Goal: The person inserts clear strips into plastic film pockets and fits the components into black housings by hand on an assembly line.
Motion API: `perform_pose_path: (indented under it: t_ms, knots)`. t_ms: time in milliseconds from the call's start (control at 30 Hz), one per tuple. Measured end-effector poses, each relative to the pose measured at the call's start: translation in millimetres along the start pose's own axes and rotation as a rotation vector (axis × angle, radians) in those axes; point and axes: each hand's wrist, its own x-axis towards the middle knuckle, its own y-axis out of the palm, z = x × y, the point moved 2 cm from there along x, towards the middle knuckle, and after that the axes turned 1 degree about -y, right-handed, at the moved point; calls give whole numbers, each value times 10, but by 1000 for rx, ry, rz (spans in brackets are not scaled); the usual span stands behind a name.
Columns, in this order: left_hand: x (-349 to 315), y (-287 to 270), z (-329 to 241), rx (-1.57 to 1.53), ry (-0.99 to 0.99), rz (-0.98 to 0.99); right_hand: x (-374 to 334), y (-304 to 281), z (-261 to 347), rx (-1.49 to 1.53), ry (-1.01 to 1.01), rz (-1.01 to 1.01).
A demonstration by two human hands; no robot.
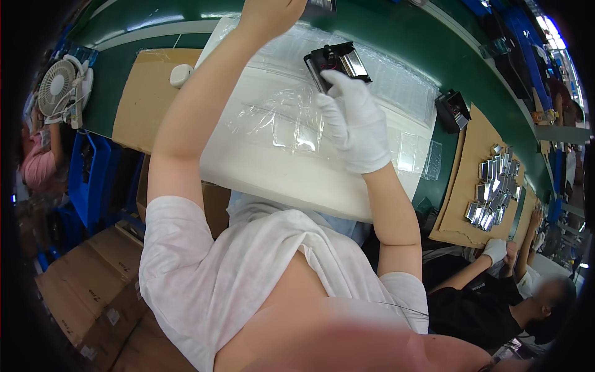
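Observation:
My bare left hand [269, 17] reaches to the far side of the table, its fingers mostly cut off by the upper edge. Just right of it is part of a dark object [323, 5], and contact between them is unclear. My right hand [358, 127], in a white glove, hovers over the white work surface with thumb and fingers apart. Its fingertips are at the near edge of a black housing [321, 60] with a shiny reflector strip [353, 64] and thin red wires inside. I cannot tell whether they touch it.
Clear plastic trays [406, 84] and crinkled film [285, 121] cover the white board [248, 164]. Right of it stand another black housing [452, 111] and several shiny metal pieces [496, 186] on cardboard [462, 204]. A co-worker's gloved hand [495, 250] is nearby. A fan [59, 87] stands left.

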Motion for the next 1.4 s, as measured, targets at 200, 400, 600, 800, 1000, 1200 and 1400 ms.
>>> perform_pose_path:
  t_ms: [200,400,600,800,1000,1200,1400]
  knots:
    - [95,28,337,175,-183,89,-122,143,75,-165,122,496]
    - [-1382,350,85,457,-239,-37,-221,273,-13,-336,171,616]
    - [-1887,721,158,253,-69,-70,-187,276,-129,-337,241,639]
    - [-2006,908,58,-749,-363,-20,-293,345,-144,-389,91,619]
    - [-2077,928,47,-619,-525,-34,-403,435,-200,-520,-150,707]
    - [-2117,825,3,-379,-476,-26,-404,313,-272,-554,-150,580]
    - [-2048,711,169,-396,-459,176,-259,-43,-455,-333,223,526]
